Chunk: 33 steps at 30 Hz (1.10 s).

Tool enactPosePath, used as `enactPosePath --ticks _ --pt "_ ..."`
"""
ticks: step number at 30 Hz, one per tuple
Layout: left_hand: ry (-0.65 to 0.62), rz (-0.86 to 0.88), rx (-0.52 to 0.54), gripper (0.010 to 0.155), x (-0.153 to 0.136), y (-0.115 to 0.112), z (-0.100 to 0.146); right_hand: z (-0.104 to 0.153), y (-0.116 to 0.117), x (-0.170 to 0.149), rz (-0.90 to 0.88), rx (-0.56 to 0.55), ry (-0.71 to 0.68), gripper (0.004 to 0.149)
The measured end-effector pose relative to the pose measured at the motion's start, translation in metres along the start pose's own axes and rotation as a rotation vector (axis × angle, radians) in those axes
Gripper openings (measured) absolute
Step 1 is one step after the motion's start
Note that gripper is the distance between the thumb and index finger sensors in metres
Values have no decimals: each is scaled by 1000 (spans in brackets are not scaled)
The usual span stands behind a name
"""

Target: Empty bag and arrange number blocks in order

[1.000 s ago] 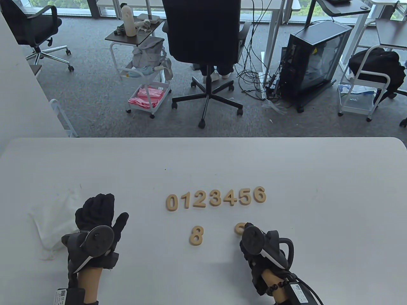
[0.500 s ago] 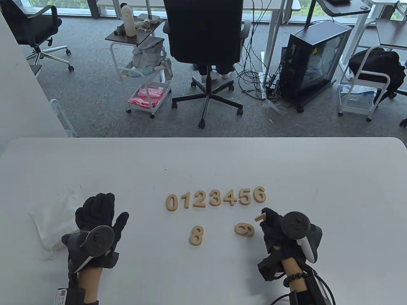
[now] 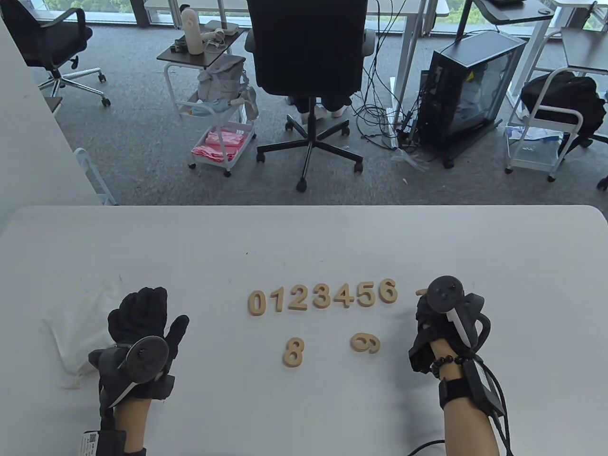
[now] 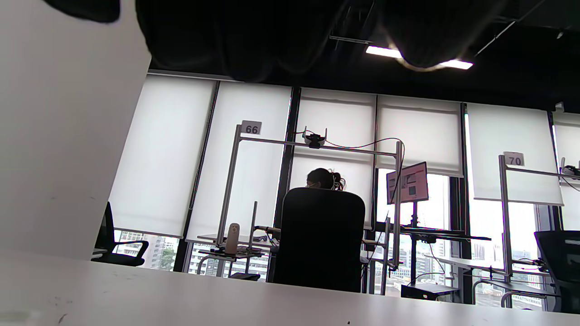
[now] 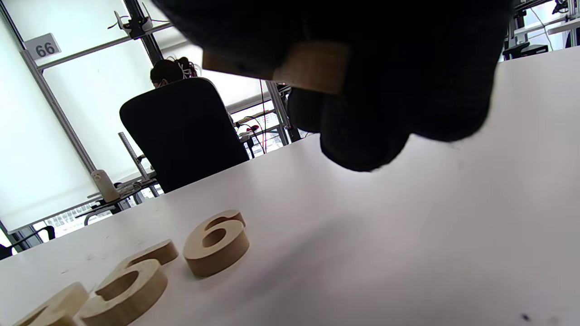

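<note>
Wooden number blocks 0 to 6 [image 3: 323, 297] lie in a row at the table's middle. The 8 [image 3: 293, 352] and the 9 [image 3: 365, 343] lie loose in front of the row. My right hand [image 3: 427, 308] holds the 7 block [image 3: 421, 291] just right of the 6 [image 3: 388, 291], a little above the table; the block [image 5: 312, 68] shows between the gloved fingers in the right wrist view, with the 6 [image 5: 216, 242] below left. My left hand [image 3: 142, 313] rests flat on the table beside the white bag [image 3: 78, 327], fingers spread.
The white table [image 3: 498, 266] spreads to the right and behind the row. Its far edge lies beyond, with an office chair [image 3: 308, 71] and carts on the floor behind it.
My right hand picked the 7 block up from near the 9 and carried it up and to the right, to beside the 6. The left hand barely shifted.
</note>
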<state>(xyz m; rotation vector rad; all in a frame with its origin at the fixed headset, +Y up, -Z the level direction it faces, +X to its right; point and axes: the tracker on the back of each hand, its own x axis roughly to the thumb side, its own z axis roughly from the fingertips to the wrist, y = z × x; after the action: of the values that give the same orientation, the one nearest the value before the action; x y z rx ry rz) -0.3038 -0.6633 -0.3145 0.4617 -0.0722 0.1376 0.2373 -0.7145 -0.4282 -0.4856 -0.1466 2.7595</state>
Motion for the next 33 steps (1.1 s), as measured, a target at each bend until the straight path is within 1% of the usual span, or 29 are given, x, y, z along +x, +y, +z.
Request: enactPosePath --ticks 4,5,6,7,10,18,22,24,33 --pt "3 -2 -3 74 0 0 0 -17 7 12 67 7 28 61" --pt "3 -3 -2 74 0 0 0 -19 8 14 78 12 33 60" --pt "3 -3 -2 74 0 0 0 -22 9 17 91 -8 39 59" --pt "3 -3 -2 74 -1 1 0 -25 11 21 111 -50 33 57" --pt "4 -3 0 74 -1 1 -1 -31 18 29 199 -93 3 53" --pt "1 -7 -4 74 0 1 -1 -38 37 42 350 -141 -42 41" --pt "-1 -10 -7 74 0 0 -1 -41 43 47 390 -108 -51 41" --pt "-1 -10 -9 74 0 0 -1 -42 46 48 395 -65 -37 43" --pt "-1 -13 -16 74 1 -1 -2 -46 58 50 436 -32 -62 43"
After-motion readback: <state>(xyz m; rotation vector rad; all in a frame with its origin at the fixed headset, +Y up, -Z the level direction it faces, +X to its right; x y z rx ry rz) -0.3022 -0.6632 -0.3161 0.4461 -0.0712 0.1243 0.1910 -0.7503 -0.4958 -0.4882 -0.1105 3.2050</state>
